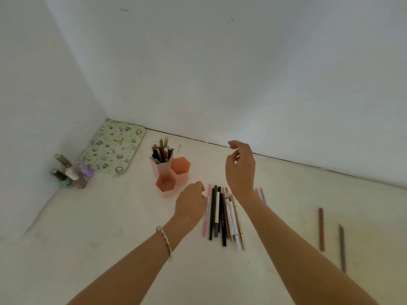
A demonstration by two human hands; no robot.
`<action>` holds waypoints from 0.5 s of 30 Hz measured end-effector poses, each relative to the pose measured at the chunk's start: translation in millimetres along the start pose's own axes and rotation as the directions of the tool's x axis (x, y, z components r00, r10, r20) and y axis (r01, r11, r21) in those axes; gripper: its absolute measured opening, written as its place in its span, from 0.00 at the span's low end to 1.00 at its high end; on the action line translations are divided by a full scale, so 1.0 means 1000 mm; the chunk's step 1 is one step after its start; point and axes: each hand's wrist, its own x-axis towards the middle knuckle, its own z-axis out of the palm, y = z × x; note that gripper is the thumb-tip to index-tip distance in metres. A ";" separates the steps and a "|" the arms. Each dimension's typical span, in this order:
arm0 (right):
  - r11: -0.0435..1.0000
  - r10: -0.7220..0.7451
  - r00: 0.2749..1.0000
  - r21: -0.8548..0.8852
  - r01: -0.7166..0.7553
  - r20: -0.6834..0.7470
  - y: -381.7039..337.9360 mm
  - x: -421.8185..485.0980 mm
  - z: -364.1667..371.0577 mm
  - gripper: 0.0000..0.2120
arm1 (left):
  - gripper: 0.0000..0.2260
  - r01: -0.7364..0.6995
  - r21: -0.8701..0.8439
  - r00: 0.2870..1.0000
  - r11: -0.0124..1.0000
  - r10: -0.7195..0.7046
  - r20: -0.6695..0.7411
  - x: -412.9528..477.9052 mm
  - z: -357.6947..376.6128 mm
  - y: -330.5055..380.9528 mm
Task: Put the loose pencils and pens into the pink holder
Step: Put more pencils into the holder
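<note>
The pink holder (170, 172) is three joined hexagonal cups on the white table; its tallest back cup holds several pens and pencils (162, 151), the other two look empty. A bundle of loose pens and pencils (222, 214) lies side by side to the holder's right. My left hand (191, 203) hovers at the bundle's left edge, fingers curled, close to a pink pen (206, 211). My right hand (240, 166) is raised above the bundle's far end, fingers loosely apart and holding nothing. Two more pens (261, 194) peek out behind my right wrist.
A brown pen (321, 228) and a grey pencil (342, 247) lie apart at the right. Several nail polish bottles (70, 171) stand in the left corner beside a floral green mat (112, 146). White walls close the table's back and left sides.
</note>
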 end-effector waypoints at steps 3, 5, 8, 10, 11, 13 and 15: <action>0.988 0.154 0.986 -0.011 -0.156 -0.070 0.031 0.003 -0.035 0.18 | 0.10 0.090 0.111 0.992 0.990 -0.099 0.080 0.005 0.022 0.001; 0.975 0.215 0.971 -0.036 -0.220 -0.107 0.050 0.001 -0.057 0.18 | 0.10 0.123 0.153 0.987 0.981 -0.136 0.083 0.007 0.033 0.006; 0.962 0.260 0.958 -0.048 -0.267 -0.119 0.068 -0.004 -0.078 0.17 | 0.12 0.129 0.217 0.987 0.968 -0.147 0.067 0.012 0.039 0.011; 0.949 0.304 0.945 -0.050 -0.311 -0.118 0.079 -0.006 -0.088 0.16 | 0.14 0.129 0.186 0.991 0.974 -0.135 0.023 0.018 0.038 0.018; 0.936 0.338 0.934 -0.064 -0.346 -0.116 0.085 -0.006 -0.092 0.15 | 0.17 0.109 0.144 0.994 0.984 -0.107 -0.020 0.022 0.035 0.023; 0.886 0.426 0.902 -0.169 -0.432 -0.072 0.100 -0.006 -0.098 0.13 | 0.27 0.014 0.061 0.993 0.998 -0.007 -0.116 0.031 0.025 0.034; 0.793 0.547 0.836 -0.339 -0.507 0.029 0.117 -0.010 -0.101 0.14 | 0.34 -0.083 -0.002 0.981 0.997 0.081 -0.178 0.038 0.014 0.049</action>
